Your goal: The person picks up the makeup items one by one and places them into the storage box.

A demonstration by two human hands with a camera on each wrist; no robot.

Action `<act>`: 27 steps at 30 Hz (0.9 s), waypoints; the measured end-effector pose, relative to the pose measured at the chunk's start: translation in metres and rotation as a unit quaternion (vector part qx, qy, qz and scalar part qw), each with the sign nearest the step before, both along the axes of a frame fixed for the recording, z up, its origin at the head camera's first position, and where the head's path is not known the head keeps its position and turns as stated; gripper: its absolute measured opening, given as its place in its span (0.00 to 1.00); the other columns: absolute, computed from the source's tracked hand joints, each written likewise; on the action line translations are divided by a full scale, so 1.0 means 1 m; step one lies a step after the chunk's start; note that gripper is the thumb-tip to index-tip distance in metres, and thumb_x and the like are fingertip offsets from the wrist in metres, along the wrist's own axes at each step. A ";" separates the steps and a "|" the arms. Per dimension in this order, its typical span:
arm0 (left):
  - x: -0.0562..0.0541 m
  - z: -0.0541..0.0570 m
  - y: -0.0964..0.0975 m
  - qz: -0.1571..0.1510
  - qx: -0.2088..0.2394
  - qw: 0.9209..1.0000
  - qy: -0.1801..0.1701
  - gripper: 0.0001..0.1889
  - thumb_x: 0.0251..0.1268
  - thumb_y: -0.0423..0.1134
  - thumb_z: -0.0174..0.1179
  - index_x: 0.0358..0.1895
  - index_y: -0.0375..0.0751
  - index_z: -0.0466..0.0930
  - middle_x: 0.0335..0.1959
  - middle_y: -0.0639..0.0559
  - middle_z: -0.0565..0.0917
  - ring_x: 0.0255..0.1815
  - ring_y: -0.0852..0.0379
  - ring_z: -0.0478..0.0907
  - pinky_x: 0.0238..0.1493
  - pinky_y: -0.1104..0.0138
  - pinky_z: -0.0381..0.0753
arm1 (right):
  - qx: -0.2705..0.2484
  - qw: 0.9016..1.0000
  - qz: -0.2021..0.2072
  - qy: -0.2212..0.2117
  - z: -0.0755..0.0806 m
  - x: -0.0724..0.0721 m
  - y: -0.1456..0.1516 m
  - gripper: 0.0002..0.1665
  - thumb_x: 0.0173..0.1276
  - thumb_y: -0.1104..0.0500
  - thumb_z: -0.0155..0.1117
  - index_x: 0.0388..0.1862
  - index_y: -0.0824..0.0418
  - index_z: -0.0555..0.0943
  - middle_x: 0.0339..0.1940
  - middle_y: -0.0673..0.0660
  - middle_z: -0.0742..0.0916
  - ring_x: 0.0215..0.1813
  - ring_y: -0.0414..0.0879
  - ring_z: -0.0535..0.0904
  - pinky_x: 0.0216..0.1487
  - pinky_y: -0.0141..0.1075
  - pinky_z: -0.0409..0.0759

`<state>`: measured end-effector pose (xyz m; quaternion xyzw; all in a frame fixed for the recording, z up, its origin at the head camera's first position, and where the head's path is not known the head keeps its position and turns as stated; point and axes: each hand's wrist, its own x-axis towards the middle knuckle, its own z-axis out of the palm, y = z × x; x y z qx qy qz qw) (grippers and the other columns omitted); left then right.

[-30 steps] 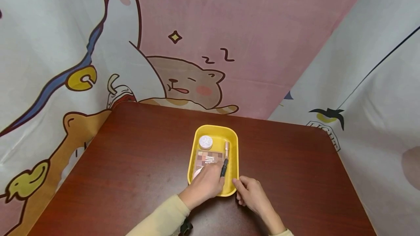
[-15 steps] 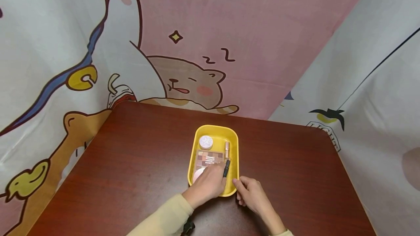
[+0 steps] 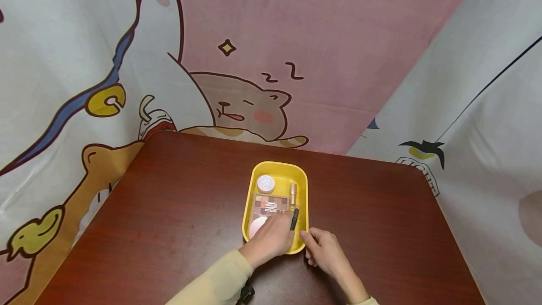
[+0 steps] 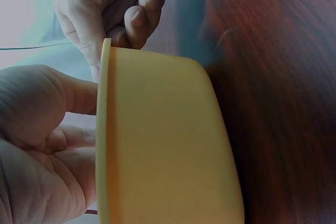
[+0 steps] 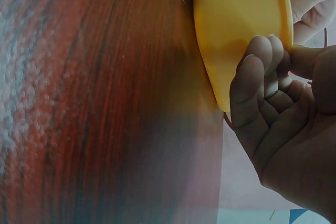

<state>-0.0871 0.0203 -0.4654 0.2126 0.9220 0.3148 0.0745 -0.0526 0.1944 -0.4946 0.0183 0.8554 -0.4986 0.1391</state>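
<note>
A yellow tray (image 3: 306, 201) holds cosmetics. My left hand (image 3: 271, 235) reaches over its near left side and grips a slim black makeup pen (image 3: 294, 219), its far end sticking out past the fingers. In the left wrist view the tray wall (image 4: 163, 135) hides those fingertips and the pen. My right hand (image 3: 328, 251) pinches the tray's rim at the near right corner, thumb on the inner side and curled fingers (image 5: 247, 80) against the outer wall. Beside the left hand lie an eyeshadow palette (image 3: 271, 205) and a pale pink round compact (image 3: 257, 226), partly covered by the hand.
A white round case (image 3: 266, 183) sits at the tray's far left. Along the right side lies a rose-gold lipstick tube (image 3: 293, 194). The tray stands on a dark red-brown wooden table (image 3: 190, 201). Printed cloth (image 3: 338, 60) hangs behind the table and at its sides.
My left hand has shifted slightly right with the black makeup pen, away from the lipstick tube and toward the near side. More of the pink compact shows. The right hand stays on the rim.
</note>
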 end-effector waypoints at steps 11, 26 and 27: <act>-0.004 -0.006 0.005 0.015 -0.024 0.999 -0.026 0.06 0.60 0.29 0.66 0.36 0.40 0.78 0.21 0.53 0.74 0.22 0.59 0.71 0.22 0.67 0.70 | 0.003 1.000 0.002 0.000 -0.001 0.000 0.001 0.23 0.80 0.50 0.59 0.24 0.60 0.75 0.15 0.51 0.79 0.17 0.43 0.76 0.18 0.33 0.77; -0.005 -0.009 0.008 0.010 -0.030 0.999 -0.035 0.07 0.59 0.29 0.68 0.36 0.39 0.79 0.23 0.50 0.77 0.26 0.56 0.74 0.25 0.64 0.73 | 0.001 1.000 0.005 0.005 -0.001 0.000 0.001 0.24 0.80 0.50 0.59 0.23 0.60 0.74 0.15 0.51 0.79 0.16 0.43 0.76 0.17 0.33 0.76; -0.005 -0.009 0.009 0.012 -0.033 0.999 -0.036 0.07 0.59 0.30 0.68 0.37 0.38 0.79 0.23 0.50 0.78 0.26 0.56 0.74 0.26 0.64 0.74 | 0.002 1.000 0.006 0.006 -0.001 0.000 0.001 0.24 0.80 0.50 0.59 0.23 0.60 0.74 0.15 0.51 0.79 0.16 0.43 0.76 0.17 0.33 0.76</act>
